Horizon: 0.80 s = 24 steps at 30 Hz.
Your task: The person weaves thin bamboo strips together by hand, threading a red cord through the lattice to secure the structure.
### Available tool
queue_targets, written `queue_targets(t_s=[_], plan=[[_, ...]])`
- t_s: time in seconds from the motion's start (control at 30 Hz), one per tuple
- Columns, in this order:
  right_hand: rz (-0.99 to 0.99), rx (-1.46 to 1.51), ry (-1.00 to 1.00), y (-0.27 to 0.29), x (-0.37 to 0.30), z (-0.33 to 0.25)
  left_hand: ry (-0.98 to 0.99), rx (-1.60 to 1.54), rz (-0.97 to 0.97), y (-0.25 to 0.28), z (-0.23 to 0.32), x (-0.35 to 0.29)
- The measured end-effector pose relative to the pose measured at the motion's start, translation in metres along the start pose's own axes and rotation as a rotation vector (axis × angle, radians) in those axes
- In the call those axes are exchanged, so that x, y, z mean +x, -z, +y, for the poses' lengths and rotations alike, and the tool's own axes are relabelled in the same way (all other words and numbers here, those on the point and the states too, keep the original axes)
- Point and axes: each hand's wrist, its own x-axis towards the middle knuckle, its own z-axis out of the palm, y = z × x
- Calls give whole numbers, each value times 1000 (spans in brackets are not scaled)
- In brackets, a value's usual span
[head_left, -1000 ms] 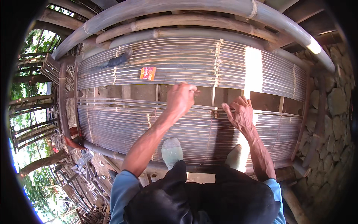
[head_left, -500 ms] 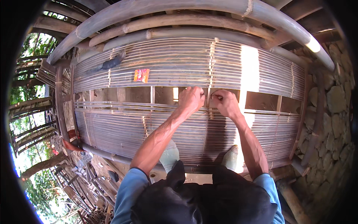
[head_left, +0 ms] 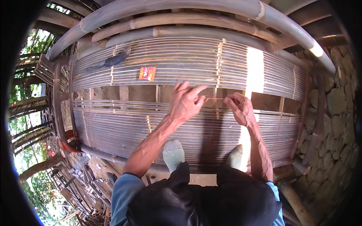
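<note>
A thin reddish string (head_left: 215, 98) runs nearly level between my two hands, above the gap in a platform of narrow slats (head_left: 181, 67). My left hand (head_left: 185, 102) pinches one end between thumb and finger, with other fingers stretched out. The other end is pinched by my right hand (head_left: 240, 107), its fingers curled. Beneath the hands, a narrow crosspiece (head_left: 217, 93) spans the gap between the far and near slats. Pale lashings (head_left: 219, 56) cross the far slats in line with it.
A red and orange packet (head_left: 147, 73) lies on the far slats. Left of it is a dark-handled tool (head_left: 117, 59). Thick bamboo poles (head_left: 203, 21) bound the far side. My socked feet (head_left: 174, 153) rest on the near slats. A stone wall (head_left: 336, 105) stands at right.
My hands have moved apart, and the red string now shows stretched between them. Some left fingers have spread out. The view has shifted slightly.
</note>
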Motion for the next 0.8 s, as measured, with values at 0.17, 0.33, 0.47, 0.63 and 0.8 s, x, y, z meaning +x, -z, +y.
queue_targets(t_s=[0.17, 0.33, 0.47, 0.63, 0.8], plan=[[309, -108, 153, 7, 12, 21, 173, 320, 157, 109, -57, -61], [403, -262, 194, 25, 24, 68, 619, 455, 53, 234, -135, -192], [327, -420, 69, 32, 28, 33, 1060, 197, -188, 322, -212, -373], [273, -712, 456, -28, 49, -28, 1228, 503, -901, 463, -190, -652], [143, -486, 480, -97, 45, -91, 854, 665, -375, 362, -198, -538]])
